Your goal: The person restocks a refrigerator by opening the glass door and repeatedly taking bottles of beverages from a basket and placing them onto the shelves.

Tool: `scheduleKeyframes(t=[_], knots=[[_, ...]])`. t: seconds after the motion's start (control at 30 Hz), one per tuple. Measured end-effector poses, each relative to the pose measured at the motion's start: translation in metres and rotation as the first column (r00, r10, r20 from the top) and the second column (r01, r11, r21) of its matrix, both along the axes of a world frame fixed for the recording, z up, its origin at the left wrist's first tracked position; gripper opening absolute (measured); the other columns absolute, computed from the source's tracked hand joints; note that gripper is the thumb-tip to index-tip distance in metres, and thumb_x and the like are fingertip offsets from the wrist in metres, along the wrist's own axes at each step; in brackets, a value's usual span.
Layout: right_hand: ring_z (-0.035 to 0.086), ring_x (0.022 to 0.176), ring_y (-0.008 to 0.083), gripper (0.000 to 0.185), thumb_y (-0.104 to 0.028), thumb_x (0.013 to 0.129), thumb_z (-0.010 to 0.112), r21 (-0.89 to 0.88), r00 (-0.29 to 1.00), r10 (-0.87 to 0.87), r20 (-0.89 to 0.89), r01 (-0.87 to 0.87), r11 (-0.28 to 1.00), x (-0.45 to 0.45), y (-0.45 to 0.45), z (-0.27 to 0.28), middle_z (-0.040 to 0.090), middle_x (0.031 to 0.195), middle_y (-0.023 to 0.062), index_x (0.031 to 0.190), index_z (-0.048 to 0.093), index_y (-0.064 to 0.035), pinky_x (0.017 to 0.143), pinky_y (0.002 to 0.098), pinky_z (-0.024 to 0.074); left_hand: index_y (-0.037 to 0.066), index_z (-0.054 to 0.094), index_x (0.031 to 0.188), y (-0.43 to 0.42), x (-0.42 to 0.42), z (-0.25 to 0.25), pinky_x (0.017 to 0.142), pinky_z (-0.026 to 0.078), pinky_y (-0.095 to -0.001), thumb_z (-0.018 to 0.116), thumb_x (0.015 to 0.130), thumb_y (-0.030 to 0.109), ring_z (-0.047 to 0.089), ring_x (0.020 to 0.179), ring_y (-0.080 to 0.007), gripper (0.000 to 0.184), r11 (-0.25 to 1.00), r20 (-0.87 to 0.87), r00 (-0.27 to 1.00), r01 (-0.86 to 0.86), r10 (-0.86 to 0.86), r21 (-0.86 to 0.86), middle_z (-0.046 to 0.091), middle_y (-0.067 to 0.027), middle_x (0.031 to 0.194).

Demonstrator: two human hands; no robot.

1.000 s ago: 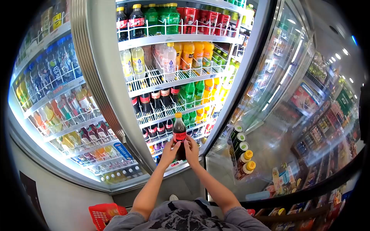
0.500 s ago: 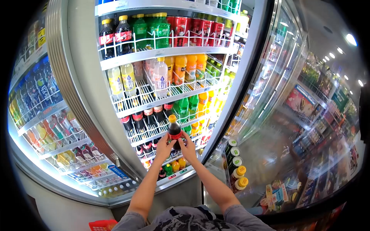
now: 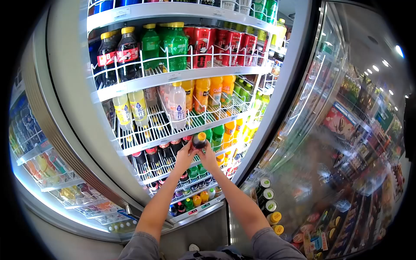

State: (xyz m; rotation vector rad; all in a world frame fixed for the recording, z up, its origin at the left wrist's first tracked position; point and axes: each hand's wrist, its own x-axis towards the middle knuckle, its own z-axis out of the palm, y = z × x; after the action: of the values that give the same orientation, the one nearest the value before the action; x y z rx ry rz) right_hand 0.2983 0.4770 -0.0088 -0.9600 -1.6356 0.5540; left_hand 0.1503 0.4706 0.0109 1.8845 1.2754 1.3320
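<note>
Between my two hands is a dark cola bottle [image 3: 199,141] with a yellow cap, its top tilted toward me. My left hand [image 3: 185,155] grips it from the left side and my right hand [image 3: 209,157] from the right. My fingers hide most of its lower part and label. The bottle is in front of the cooler's wire shelves, close to a row of dark bottles [image 3: 164,151] with red labels. Green bottles [image 3: 217,132] stand on the shelf just right of it.
Higher shelves hold clear soda-water bottles [image 3: 177,106], orange drinks [image 3: 202,95], cola bottles [image 3: 128,54] and red cans [image 3: 203,45]. At right is the open glass door [image 3: 299,173], with several cans and yellow-capped bottles [image 3: 274,217] low beside it. Another lit cooler [image 3: 52,164] is at left.
The view has shifted closer to the shelves and tilted up. My hands still hold the bottle, which now leans so its cap points more toward me.
</note>
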Motion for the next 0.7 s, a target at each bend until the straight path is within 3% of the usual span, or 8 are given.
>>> scheduleKeyframes(t=[0.13,0.27,0.37,0.43,0.5,0.63,0.7], knots=[[0.063,0.106,0.0418,0.062,-0.008,0.086,0.065,-0.058,0.999,-0.023,-0.029,0.021,0.998,-0.006,0.013,-0.011,0.063,0.112,0.0268,0.138,0.034,0.0033,0.085,0.0416,0.0534,-0.001,0.050,0.134,0.017,-0.002,-0.023,0.078,0.052,-0.0351,0.073,0.084,0.020,0.064,0.088,-0.0293,0.059,0.987,-0.056,0.994,-0.088,0.096,0.132,0.062,-0.0176,0.101],[0.063,0.099,0.0440,0.060,-0.012,0.083,0.068,-0.189,0.996,-0.051,0.078,0.064,0.980,-0.010,0.033,-0.038,0.065,0.104,0.0262,0.134,0.039,0.0026,0.080,0.0449,0.0519,-0.001,0.052,0.133,0.031,-0.007,-0.050,0.078,0.051,-0.0369,0.071,0.085,0.025,0.063,0.087,-0.0315,0.057,0.989,-0.124,0.982,-0.140,0.145,0.049,0.060,-0.0199,0.107],[0.064,0.088,0.0418,0.055,-0.012,0.084,0.067,-0.071,0.979,-0.147,0.144,0.158,0.985,-0.020,0.038,-0.039,0.065,0.094,0.0238,0.130,0.042,0.0049,0.076,0.0444,0.0516,-0.001,0.052,0.133,0.042,-0.014,-0.061,0.079,0.051,-0.0387,0.067,0.088,0.028,0.064,0.089,-0.0340,0.055,0.984,-0.184,0.967,-0.164,0.176,0.075,0.060,-0.0215,0.110],[0.063,0.090,0.0430,0.052,-0.013,0.083,0.067,-0.072,0.982,-0.149,0.113,0.157,0.985,-0.027,0.050,-0.046,0.065,0.096,0.0250,0.127,0.046,0.0058,0.078,0.0459,0.0513,-0.001,0.053,0.132,0.046,-0.016,-0.055,0.080,0.051,-0.0412,0.064,0.090,0.031,0.064,0.090,-0.0372,0.054,0.978,-0.198,0.961,-0.176,0.196,0.114,0.062,-0.0237,0.108],[0.063,0.091,0.0436,0.048,-0.016,0.080,0.071,-0.088,0.953,-0.249,0.170,0.267,0.960,-0.035,0.063,-0.046,0.065,0.092,0.0246,0.119,0.051,0.0029,0.077,0.0463,0.0506,-0.002,0.053,0.131,0.053,-0.018,-0.050,0.082,0.050,-0.0435,0.063,0.091,0.032,0.064,0.093,-0.0394,0.053,0.981,-0.194,0.967,-0.182,0.167,-0.064,0.063,-0.0256,0.107],[0.063,0.086,0.0451,0.044,-0.016,0.078,0.072,-0.158,0.972,-0.196,0.128,0.215,0.964,-0.031,0.068,-0.048,0.066,0.090,0.0246,0.113,0.053,0.0028,0.074,0.0485,0.0507,-0.005,0.045,0.137,0.052,-0.016,-0.060,0.082,0.049,-0.0424,0.060,0.092,0.027,0.063,0.093,-0.0409,0.058,0.979,-0.086,0.986,-0.154,0.143,-0.135,0.063,-0.0263,0.108],[0.064,0.087,0.0429,0.042,-0.015,0.078,0.071,-0.156,0.981,-0.176,0.084,0.187,0.970,-0.026,0.065,-0.055,0.066,0.091,0.0244,0.112,0.053,0.0031,0.075,0.0469,0.0512,-0.006,0.040,0.140,0.049,-0.018,-0.072,0.085,0.049,-0.0414,0.060,0.092,0.026,0.062,0.100,-0.0401,0.062,0.983,-0.049,0.991,-0.128,0.122,-0.134,0.060,-0.0283,0.117]])
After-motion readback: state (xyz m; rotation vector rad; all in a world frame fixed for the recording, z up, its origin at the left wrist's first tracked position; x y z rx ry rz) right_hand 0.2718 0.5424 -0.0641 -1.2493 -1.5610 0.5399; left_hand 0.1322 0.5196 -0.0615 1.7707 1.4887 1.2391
